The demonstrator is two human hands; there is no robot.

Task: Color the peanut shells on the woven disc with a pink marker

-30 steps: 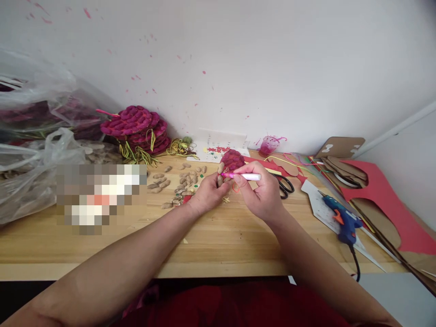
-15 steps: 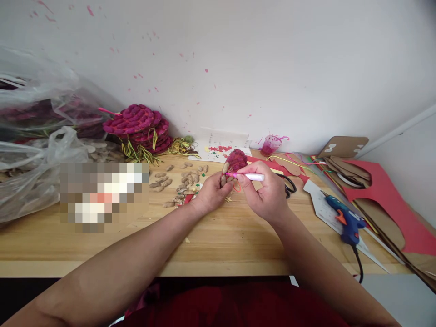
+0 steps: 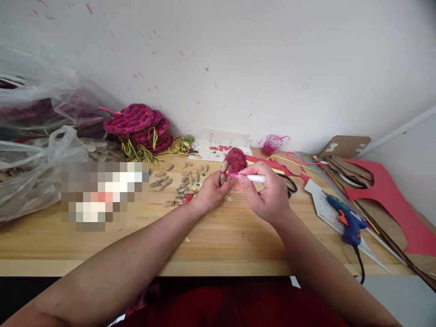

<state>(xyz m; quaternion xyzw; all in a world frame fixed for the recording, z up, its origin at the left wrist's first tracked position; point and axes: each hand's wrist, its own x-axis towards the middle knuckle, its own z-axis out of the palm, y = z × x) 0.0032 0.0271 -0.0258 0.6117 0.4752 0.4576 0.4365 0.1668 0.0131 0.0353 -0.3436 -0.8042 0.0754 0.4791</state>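
My left hand (image 3: 211, 193) is closed around the lower end of a magenta craft piece covered in peanuts (image 3: 236, 159); some peanuts near my thumb are still plain tan. Between the thumb and fingers of my right hand (image 3: 271, 196) is a white-bodied marker (image 3: 256, 178) with a pink front end. Its tip meets, or nearly meets, the tan peanuts beside my left thumb. A small orange-pink loop (image 3: 237, 184) hangs below the marker. My palms hide part of the craft piece.
Loose peanuts (image 3: 165, 182) lie to the left, with a stack of magenta peanut pieces (image 3: 138, 122) behind. Plastic bags (image 3: 37, 172) fill the left side. At right are a blue glue gun (image 3: 352, 229), black-handled scissors (image 3: 291, 185) and red card (image 3: 391, 195). A pink-stained cup (image 3: 271, 143) stands by the wall.
The marker and my right hand have shifted very slightly right, and the craft piece is tilted a little differently. Both hands keep their hold.
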